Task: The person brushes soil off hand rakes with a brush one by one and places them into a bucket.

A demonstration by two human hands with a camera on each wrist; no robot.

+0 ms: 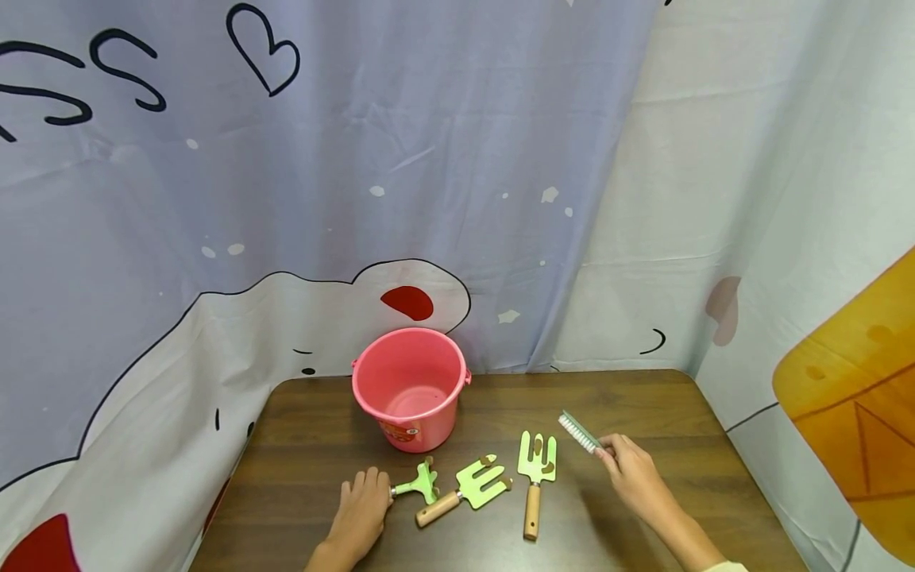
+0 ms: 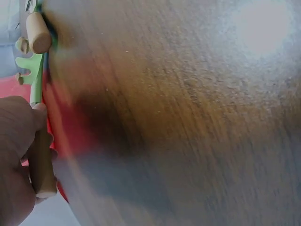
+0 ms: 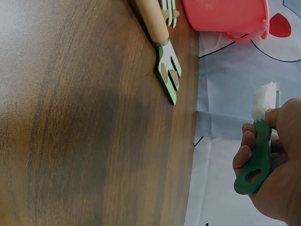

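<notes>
A printed curtain (image 1: pixel 429 175) hangs behind a brown table (image 1: pixel 307 429). From the head view's lower right, the right hand (image 1: pixel 632 474) grips a green brush (image 3: pixel 260 153), bristle end toward upper left. Lower centre, the left hand (image 1: pixel 363 508) wraps a wooden-handled tool (image 1: pixel 426 482), green head projecting rightward.
</notes>
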